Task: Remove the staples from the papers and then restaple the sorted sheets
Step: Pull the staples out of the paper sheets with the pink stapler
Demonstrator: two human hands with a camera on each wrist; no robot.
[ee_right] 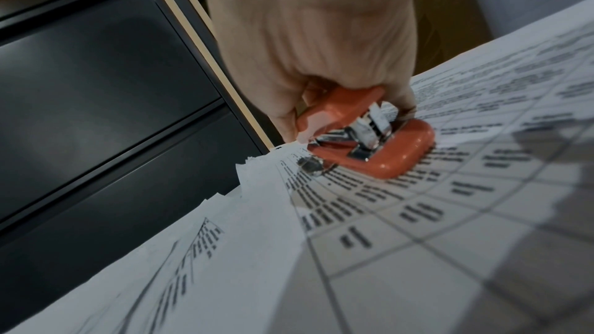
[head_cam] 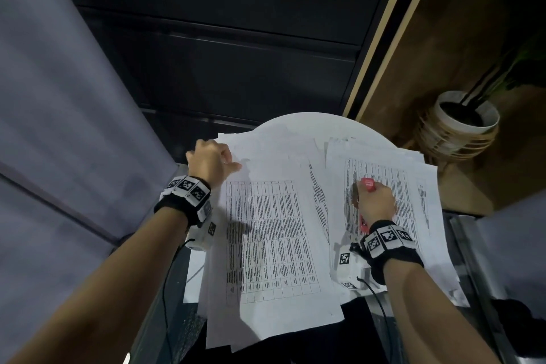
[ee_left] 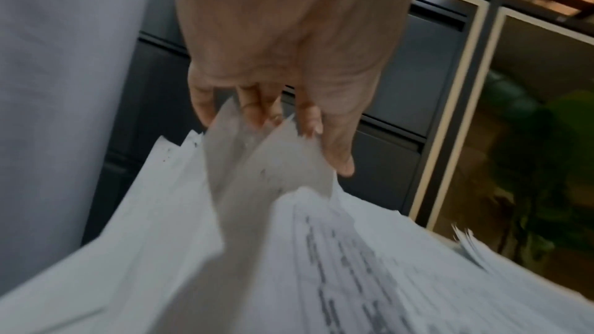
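Red stapler [head_cam: 367, 186]: plastic body with metal works, gripped in the right hand [head_cam: 376, 206], which rests on the right paper stack [head_cam: 413, 186].
Landmark: round white table [head_cam: 307, 122]; all places below are told from it.
Left paper stack [head_cam: 271, 233]: printed tables on top, lying on the table's left half, its near edge hanging over the table's rim.
Right paper stack: on the table's right half, just beside the left stack, sheets fanned unevenly.
Left hand [head_cam: 210, 163]: at the far left corner of the left stack; curled fingers pinch lifted sheet corners.
Head view only: both stacks together, both marker wristbands, and a potted plant [head_cam: 465, 115] on the floor beyond the table's right side.
Left wrist view only: fingers [ee_left: 254, 108] and thumb pinching two raised corners [ee_left: 273, 156], apart from the flat sheets below.
Right wrist view only: the stapler's [ee_right: 369, 133] base lying on the top sheet near its far corner; a small metal piece [ee_right: 310, 165] just beside its nose, too blurred to name.
Background: dark cabinet fronts [head_cam: 236, 38] behind the table.
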